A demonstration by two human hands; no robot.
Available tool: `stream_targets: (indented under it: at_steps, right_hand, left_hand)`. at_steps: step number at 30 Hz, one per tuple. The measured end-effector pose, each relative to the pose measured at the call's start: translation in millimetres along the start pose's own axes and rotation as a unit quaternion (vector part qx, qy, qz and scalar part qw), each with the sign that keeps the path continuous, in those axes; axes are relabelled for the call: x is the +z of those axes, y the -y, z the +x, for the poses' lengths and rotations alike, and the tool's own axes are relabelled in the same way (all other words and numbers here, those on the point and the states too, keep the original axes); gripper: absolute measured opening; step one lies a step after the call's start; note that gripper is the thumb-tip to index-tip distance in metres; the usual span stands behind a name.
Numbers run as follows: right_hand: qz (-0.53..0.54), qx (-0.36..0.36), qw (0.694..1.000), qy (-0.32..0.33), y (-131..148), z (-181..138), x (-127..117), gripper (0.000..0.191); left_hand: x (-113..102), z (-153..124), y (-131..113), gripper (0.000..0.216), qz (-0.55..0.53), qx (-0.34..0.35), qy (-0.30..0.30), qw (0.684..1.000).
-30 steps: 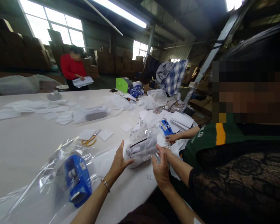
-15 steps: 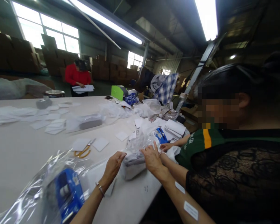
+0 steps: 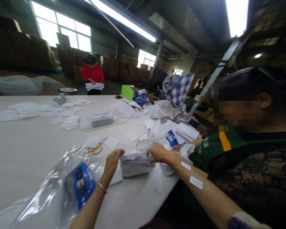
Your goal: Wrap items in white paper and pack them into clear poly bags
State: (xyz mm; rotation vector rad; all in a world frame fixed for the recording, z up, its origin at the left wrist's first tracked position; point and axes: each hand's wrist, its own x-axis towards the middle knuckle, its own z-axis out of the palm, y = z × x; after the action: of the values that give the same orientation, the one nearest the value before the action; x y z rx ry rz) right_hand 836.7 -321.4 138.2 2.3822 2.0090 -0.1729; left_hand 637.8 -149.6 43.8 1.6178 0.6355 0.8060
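Left hand: your left hand (image 3: 112,160) is low in the middle of the frame, fingers bent, pressing the left end of the bundle (image 3: 135,162)
Right hand: your right hand (image 3: 160,153) lies on the right end of the bundle, fingers curled over its top; I cannot tell if it pinches the wrap or only rests there
Bundle: a grey and white folded thing in clear wrap, flat on the table (image 3: 26,152), low in the middle, between your two hands
Bag: a big clear bag (image 3: 50,190) with a blue tape holder (image 3: 82,185) in it lies at the lower left, just beside your left arm
Scissors: yellow scissors (image 3: 96,147) lie near, just above your left hand
Helper: another person's hand (image 3: 178,147) is right of the bundle, close to your right wrist
Far end: a person in red (image 3: 93,73) stands in the upper left with papers
Could go wrong: the wrap looks slippery, so the bundle may slide or come unfolded if one hand lifts; your left arm may push the bag off the edge; your hands may bump the helper's hand
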Motion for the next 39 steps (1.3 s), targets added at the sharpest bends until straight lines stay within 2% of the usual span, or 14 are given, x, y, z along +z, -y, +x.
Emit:
stream_targets:
  at_steps: [4, 7, 12, 16, 19, 22, 28, 33, 36, 39]
  right_hand:
    - [0.004, 0.010, 0.998, -0.065, -13, -12, -20, 0.010]
    - [0.011, 0.012, 0.994, -0.110, -24, -16, -26, 0.012]
    - [0.010, 0.074, 0.977, -0.201, -46, -10, -10, 0.005]
    - [0.007, 0.114, 0.963, -0.243, -58, -7, 7, 0.003]
    - [-0.006, 0.097, 0.965, -0.243, -63, -11, 8, 0.009]
    - [-0.017, 0.078, 0.969, -0.235, -71, -14, -1, 0.014]
    - [0.017, 0.109, 0.960, -0.258, -93, -9, -18, 0.016]
    - [0.094, 0.181, 0.934, -0.294, -104, -16, -2, 0.014]
    - [0.142, 0.166, 0.932, -0.289, -106, -25, 10, 0.008]
    - [0.199, 0.149, 0.921, -0.301, -111, -27, 14, 0.011]
  left_hand:
    - [-5, 16, 8, 0.053, -0.042, -0.028, -0.031, 0.998]
    - [-5, 30, 8, 0.055, -0.065, -0.047, -0.019, 0.997]
    - [5, 50, 6, 0.052, -0.076, -0.074, 0.021, 0.994]
    - [13, 61, 5, 0.051, -0.077, -0.082, 0.032, 0.993]
    - [12, 66, 2, 0.050, -0.074, -0.073, 0.036, 0.994]
    - [7, 67, -2, 0.051, -0.065, -0.065, 0.051, 0.994]
    - [-3, 63, -3, 0.056, -0.044, -0.062, 0.073, 0.994]
    - [-3, 59, 4, 0.059, -0.036, -0.065, 0.077, 0.994]
    - [-2, 56, 4, 0.059, -0.032, -0.068, 0.075, 0.994]
    - [-3, 54, 2, 0.060, -0.014, -0.066, 0.085, 0.994]
